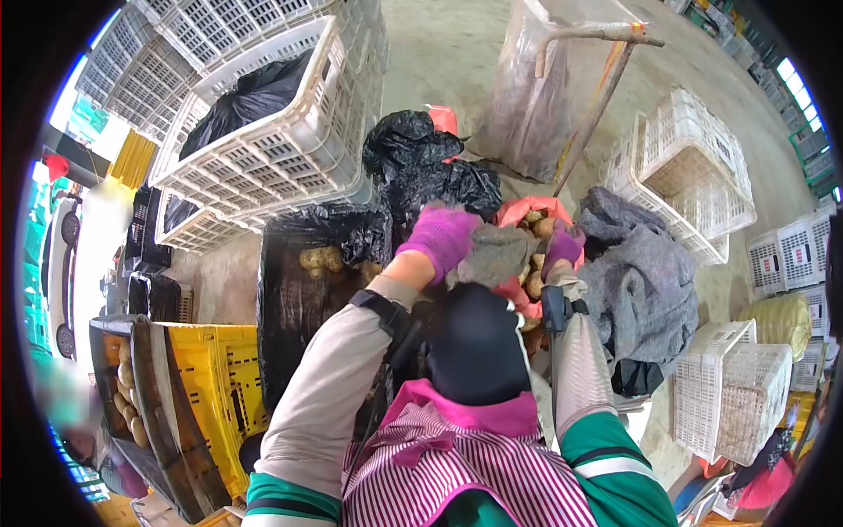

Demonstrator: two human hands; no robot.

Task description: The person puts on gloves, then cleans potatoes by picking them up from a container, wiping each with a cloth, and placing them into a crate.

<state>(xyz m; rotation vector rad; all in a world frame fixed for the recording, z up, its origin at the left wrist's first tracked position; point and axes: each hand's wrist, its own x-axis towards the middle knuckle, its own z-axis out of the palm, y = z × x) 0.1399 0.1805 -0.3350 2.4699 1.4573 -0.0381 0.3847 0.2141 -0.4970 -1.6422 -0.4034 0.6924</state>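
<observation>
My left hand (443, 237), in a purple glove, is over the near side of a black plastic bag (421, 167), beside a grey cloth (493, 256). Its fingers are smeared by motion. My right hand (564, 246), also gloved in purple, is at the right side of an open red bag (520, 209) of potatoes (534, 283). The fingers there look curled, but what lies inside them is hidden. On the left, a crate lined with black plastic (285, 299) has more potatoes (321, 261) in it.
Stacked white crates (263, 167) stand at the left, and more white crates (689, 167) at the right. A grey blanket (637, 290) is heaped beside my right arm. Ahead is a handcart (606, 97) with clear plastic. A yellow crate (211, 369) stands low left.
</observation>
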